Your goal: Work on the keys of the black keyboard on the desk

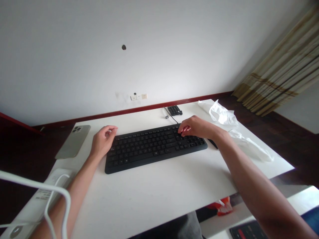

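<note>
At the far left, nearer to us than the black keyboard (149, 147), a white cable (37, 184) bends above a white block with printed lettering (31, 210). Left of the keyboard, a pale phone (73, 141) lies with its camera lenses up. Next comes our left hand (103, 141), at the keyboard's left end; its fingers are curled and narrow, thumb close to forefinger, and we cannot tell whether anything small is between them. The keyboard lies flat, slightly slanted, across the middle of the white table (159, 189). Beyond its right half, a thin dark cord (171, 116) runs beside a small pad of dark keys (173, 110). Our right hand (190, 127) is over the keyboard's right part, fingers bent down and drawn close together at the keys; their tips are too dark to tell whether they grip anything. A dark object (213, 144), partly hidden by our forearm, is just beside the keyboard's right end. Farther right of it lies crumpled white wrapping (220, 112).
</note>
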{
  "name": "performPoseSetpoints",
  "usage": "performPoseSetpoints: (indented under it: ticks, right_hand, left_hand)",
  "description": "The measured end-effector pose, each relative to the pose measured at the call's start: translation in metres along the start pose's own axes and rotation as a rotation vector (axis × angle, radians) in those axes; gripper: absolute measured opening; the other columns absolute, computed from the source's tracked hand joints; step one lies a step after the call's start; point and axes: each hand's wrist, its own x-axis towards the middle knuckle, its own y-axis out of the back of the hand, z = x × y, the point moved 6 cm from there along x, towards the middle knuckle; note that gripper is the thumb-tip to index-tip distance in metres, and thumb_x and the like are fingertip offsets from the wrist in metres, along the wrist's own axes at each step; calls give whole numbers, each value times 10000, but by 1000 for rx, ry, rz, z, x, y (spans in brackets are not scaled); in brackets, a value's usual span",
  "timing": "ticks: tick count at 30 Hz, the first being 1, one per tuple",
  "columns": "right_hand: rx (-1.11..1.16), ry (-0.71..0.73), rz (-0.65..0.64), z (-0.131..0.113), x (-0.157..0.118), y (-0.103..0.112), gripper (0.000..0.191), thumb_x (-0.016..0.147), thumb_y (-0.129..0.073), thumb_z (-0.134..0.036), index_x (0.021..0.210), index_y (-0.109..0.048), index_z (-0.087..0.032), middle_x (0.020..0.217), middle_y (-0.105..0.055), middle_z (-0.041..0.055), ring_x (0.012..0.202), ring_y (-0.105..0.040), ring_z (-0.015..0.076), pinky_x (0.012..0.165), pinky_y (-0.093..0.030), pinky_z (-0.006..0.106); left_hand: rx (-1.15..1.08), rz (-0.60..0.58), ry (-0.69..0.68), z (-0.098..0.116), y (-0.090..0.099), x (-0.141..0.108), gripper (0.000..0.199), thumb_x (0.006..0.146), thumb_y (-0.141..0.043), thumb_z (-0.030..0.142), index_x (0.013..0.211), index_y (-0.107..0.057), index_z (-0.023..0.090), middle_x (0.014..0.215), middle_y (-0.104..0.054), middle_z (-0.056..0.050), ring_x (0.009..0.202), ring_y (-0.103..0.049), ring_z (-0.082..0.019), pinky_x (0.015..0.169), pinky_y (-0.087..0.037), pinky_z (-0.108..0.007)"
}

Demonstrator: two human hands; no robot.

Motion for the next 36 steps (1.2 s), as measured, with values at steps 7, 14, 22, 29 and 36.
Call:
performPoseSetpoints:
  ticks: [7,14,22,29,36]
  right_hand:
    - [-29,-3,23,1,1,-2,128,814,-729,-282,894,-827,-264,910,-792,25,848,-733,207,781,-601,326]
    - [-57,-4,47,5,5,-3,115,846,-703,-300,853,-817,-287,892,-788,6,864,-718,216,763,-564,326]
    - [-55,-76,35,6,7,-4,92,820,-706,-292,813,-797,-287,814,-767,-12,816,-690,197,715,-512,301]
    - [-19,-101,11,9,9,-6,87,780,-719,-297,814,-791,-262,787,-760,-5,794,-685,195,709,-498,292]
    - [83,-120,-43,18,13,-9,116,762,-696,-304,817,-780,-244,744,-740,-12,763,-680,188,734,-501,285]
  left_hand:
    - [1,-3,0,1,0,0,315,912,-580,496,992,-743,238,1053,-761,-14,803,-643,-177,762,-485,-285]
    - [0,-6,-2,1,-1,0,296,913,-587,483,990,-743,244,1050,-758,-5,812,-642,-172,770,-485,-279]
    - [-5,-13,-2,0,-1,0,309,913,-584,489,990,-743,235,1045,-761,-12,787,-633,-173,758,-479,-280]
    - [-8,-16,-12,1,-2,-1,291,920,-585,467,995,-740,232,1055,-759,-7,784,-628,-160,761,-474,-265]
    - [-10,-18,-7,-1,-3,0,285,922,-586,467,997,-738,237,1063,-758,-7,790,-631,-160,764,-477,-262]
